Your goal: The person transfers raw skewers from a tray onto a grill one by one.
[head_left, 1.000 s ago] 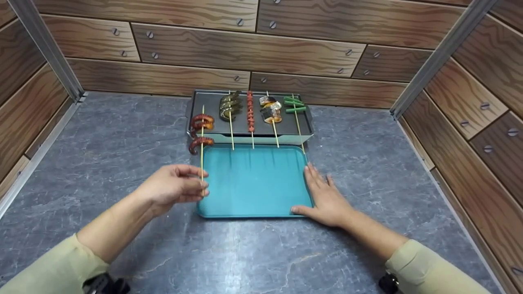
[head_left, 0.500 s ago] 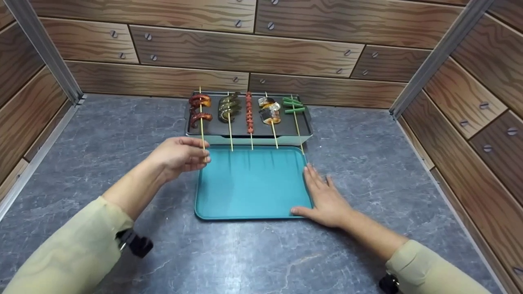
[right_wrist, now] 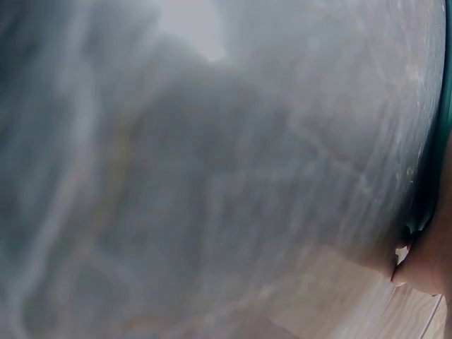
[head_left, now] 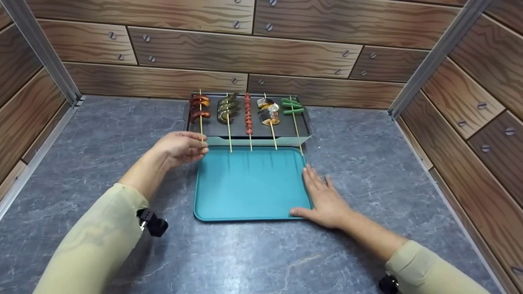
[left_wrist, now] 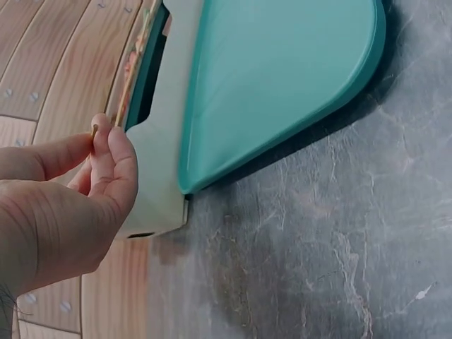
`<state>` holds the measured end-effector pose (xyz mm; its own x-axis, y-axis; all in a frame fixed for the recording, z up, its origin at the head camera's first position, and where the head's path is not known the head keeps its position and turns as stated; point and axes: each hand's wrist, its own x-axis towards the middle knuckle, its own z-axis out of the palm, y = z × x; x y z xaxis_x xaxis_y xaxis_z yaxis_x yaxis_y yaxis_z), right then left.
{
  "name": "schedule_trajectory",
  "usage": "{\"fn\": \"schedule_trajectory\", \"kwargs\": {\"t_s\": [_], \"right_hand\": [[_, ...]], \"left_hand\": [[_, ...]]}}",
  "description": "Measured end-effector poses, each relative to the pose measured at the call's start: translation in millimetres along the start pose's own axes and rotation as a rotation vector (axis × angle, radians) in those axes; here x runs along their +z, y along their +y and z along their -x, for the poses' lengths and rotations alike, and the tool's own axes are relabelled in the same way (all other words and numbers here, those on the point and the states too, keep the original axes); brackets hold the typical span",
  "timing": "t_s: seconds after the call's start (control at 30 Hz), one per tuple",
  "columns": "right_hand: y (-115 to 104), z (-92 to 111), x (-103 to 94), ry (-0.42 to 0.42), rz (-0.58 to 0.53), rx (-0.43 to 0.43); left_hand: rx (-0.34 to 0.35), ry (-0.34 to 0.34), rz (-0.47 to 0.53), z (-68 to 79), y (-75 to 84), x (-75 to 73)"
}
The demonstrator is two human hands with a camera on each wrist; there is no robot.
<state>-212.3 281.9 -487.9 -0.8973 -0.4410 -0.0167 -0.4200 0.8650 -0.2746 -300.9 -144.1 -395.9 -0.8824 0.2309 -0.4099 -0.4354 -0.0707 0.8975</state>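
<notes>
My left hand (head_left: 179, 149) pinches the bare lower end of an octopus-tentacle skewer (head_left: 200, 115), whose food is over the left end of the dark grill plate (head_left: 212, 130). In the left wrist view, the stick's tip (left_wrist: 94, 130) shows between thumb and fingers. Further right on the grill lie a shrimp skewer (head_left: 228, 109), a thin red skewer (head_left: 248, 114), a skewer of silvery fish pieces (head_left: 269, 113) and a green vegetable skewer (head_left: 293, 107). My right hand (head_left: 325, 202) rests with fairly straight fingers on the right edge of the teal tray (head_left: 253, 183).
The tray lies directly in front of the grill's pale base (head_left: 261, 141), and several stick ends reach out over its far edge. Grey marbled tabletop (head_left: 367, 163) surrounds both. Wood-patterned panels (head_left: 196, 51) stand behind and at the sides.
My left hand has moved forward, away from me, carrying the octopus skewer from beside the tray's left edge to over the grill's left end. The right hand has stayed on the tray.
</notes>
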Motion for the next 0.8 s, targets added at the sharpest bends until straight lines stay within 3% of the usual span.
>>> {"fn": "schedule_trajectory", "kwargs": {"t_s": [0.53, 0.8], "right_hand": [[-1, -2, 0.1, -0.010, -0.002, -0.002], [1, -3, -0.5, -0.010, -0.011, 0.004]], "left_hand": [[-0.019, 0.039, 0.002, -13.2, -7.9, 2.5], [0.005, 0.119, -0.111, -7.5, -11.7, 7.1]]}}
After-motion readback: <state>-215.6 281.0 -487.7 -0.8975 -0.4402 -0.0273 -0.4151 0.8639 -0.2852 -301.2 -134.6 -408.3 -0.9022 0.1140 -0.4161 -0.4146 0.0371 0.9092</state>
